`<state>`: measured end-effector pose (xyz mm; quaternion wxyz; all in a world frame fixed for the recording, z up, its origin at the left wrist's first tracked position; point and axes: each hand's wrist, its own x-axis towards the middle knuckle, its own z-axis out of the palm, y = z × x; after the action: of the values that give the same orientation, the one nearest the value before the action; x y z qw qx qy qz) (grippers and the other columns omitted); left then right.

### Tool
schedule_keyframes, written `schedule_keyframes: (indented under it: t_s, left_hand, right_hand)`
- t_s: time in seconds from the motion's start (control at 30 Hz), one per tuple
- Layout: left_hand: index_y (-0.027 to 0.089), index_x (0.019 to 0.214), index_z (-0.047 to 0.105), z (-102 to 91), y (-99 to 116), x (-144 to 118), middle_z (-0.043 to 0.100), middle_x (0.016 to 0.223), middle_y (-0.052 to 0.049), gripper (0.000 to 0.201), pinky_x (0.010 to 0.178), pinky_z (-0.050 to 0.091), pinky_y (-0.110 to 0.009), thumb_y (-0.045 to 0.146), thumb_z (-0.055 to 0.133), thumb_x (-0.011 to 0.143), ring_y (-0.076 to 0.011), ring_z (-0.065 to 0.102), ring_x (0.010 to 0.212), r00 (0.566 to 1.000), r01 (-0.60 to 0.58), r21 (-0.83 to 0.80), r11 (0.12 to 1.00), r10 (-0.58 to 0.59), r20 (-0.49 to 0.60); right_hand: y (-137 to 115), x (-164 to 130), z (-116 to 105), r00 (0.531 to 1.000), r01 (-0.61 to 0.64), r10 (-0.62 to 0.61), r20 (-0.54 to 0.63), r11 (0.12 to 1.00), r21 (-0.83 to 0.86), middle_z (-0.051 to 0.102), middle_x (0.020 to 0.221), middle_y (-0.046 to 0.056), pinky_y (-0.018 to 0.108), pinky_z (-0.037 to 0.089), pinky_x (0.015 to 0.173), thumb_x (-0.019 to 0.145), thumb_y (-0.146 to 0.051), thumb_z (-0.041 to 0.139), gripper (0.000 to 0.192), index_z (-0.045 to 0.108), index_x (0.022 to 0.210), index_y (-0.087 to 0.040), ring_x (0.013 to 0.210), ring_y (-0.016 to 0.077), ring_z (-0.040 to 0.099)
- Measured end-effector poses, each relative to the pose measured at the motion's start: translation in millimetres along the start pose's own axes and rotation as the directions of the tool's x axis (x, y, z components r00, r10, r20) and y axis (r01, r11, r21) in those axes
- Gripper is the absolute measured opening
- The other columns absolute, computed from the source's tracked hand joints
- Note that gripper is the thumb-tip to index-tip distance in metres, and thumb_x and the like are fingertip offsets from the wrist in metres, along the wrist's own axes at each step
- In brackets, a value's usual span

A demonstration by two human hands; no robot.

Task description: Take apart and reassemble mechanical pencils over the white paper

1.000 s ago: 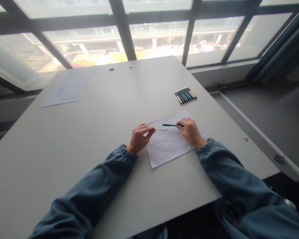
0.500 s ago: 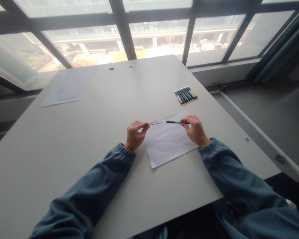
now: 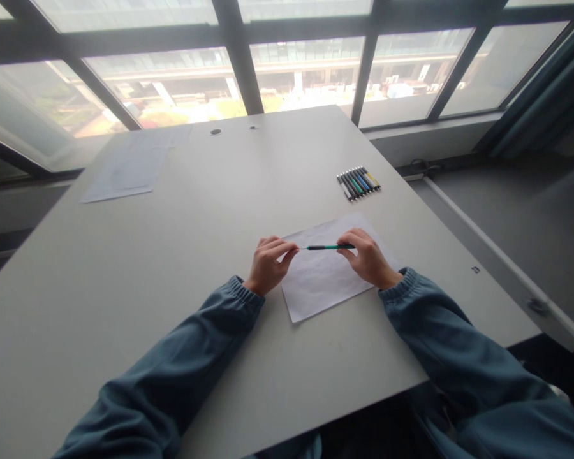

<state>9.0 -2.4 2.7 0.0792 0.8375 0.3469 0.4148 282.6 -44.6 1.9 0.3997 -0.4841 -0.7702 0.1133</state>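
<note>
We hold a green pen level above a sheet of paper on the tabletop, left hand pinching its thin tip, right hand clamped on its barrel (more pens lie far right).

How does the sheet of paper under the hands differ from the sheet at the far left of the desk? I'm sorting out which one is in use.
The near sheet lies under both hands, the left hand and right hand holding a green pen over it; the far sheet lies untouched. The near sheet looks bright white; the far sheet looks greyer and dimmer. Both lie flat on the desk, askew to its edges.
</note>
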Motion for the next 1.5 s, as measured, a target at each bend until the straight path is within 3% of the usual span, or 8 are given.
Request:
schedule_keyframes:
  t_s: [0.13, 0.27, 0.5, 0.73, 0.97, 1.5]
  left_hand:
    - [0.021, 0.087, 0.074, 0.0, 5, -1, 0.075, 0.081, -0.002, 0.012, 0.080, 0.044, -0.035, 0.027, 0.067, 0.095, -0.0165, 0.063, 0.078, 0.999, -0.032, 0.013, 0.999, 0.031, 0.036]
    - [0.020, 0.087, 0.074, 1.2, 6, -2, 0.076, 0.080, -0.002, 0.012, 0.079, 0.045, -0.034, 0.027, 0.068, 0.094, -0.0162, 0.064, 0.078, 0.999, -0.024, 0.006, 1.000, 0.023, 0.040]
    - [0.021, 0.093, 0.077, 7.5, -1, -5, 0.077, 0.082, -0.003, 0.010, 0.078, 0.050, -0.033, 0.029, 0.072, 0.091, -0.0167, 0.066, 0.076, 1.000, 0.006, -0.115, 0.993, -0.005, 0.015]
    - [0.020, 0.111, 0.074, 6.2, 5, -2, 0.076, 0.084, -0.004, 0.026, 0.078, 0.056, -0.031, 0.028, 0.077, 0.087, -0.0158, 0.069, 0.077, 1.000, 0.031, -0.193, 0.981, -0.031, 0.001]
    - [0.019, 0.093, 0.075, 4.0, 7, -2, 0.074, 0.083, -0.005, 0.015, 0.073, 0.057, -0.030, 0.033, 0.077, 0.087, -0.0162, 0.068, 0.075, 0.998, 0.059, -0.210, 0.976, -0.057, 0.018]
    - [0.019, 0.090, 0.078, 5.1, 7, -3, 0.074, 0.076, -0.004, 0.017, 0.067, 0.056, -0.028, 0.035, 0.078, 0.086, -0.0147, 0.066, 0.068, 0.996, 0.089, -0.266, 0.960, -0.089, 0.010]
  right_hand:
    - [-6, -1, 6, 0.997, 0.058, -0.060, 0.046, 0.998, 0.035, 0.065, 0.098, 0.008, 0.042, 0.052, 0.085, 0.093, -0.013, 0.064, 0.015, 0.067, 0.105, -0.022, 0.096, 0.0253, 0.059]
    - [-7, -2, 7, 0.995, 0.089, -0.090, 0.042, 0.995, 0.037, 0.064, 0.097, 0.008, 0.041, 0.052, 0.083, 0.093, -0.012, 0.063, 0.014, 0.068, 0.101, -0.022, 0.094, 0.0245, 0.059]
    - [-5, -3, 6, 0.995, 0.093, -0.094, 0.032, 0.995, 0.036, 0.064, 0.096, 0.008, 0.040, 0.053, 0.082, 0.093, -0.012, 0.063, 0.015, 0.069, 0.101, -0.022, 0.093, 0.0240, 0.060]
    - [-4, -2, 5, 0.995, 0.098, -0.099, 0.030, 0.995, 0.030, 0.064, 0.096, 0.008, 0.040, 0.053, 0.082, 0.092, -0.011, 0.064, 0.015, 0.069, 0.102, -0.021, 0.093, 0.0240, 0.060]
    - [-6, -2, 5, 0.993, 0.114, -0.115, 0.025, 0.993, 0.043, 0.064, 0.097, 0.007, 0.040, 0.053, 0.082, 0.093, -0.011, 0.064, 0.016, 0.069, 0.102, -0.022, 0.093, 0.0238, 0.060]
    - [-12, -4, 4, 0.982, 0.189, -0.189, 0.003, 0.982, -0.017, 0.062, 0.094, 0.007, 0.037, 0.053, 0.077, 0.095, -0.013, 0.060, 0.015, 0.069, 0.103, -0.022, 0.089, 0.0224, 0.058]
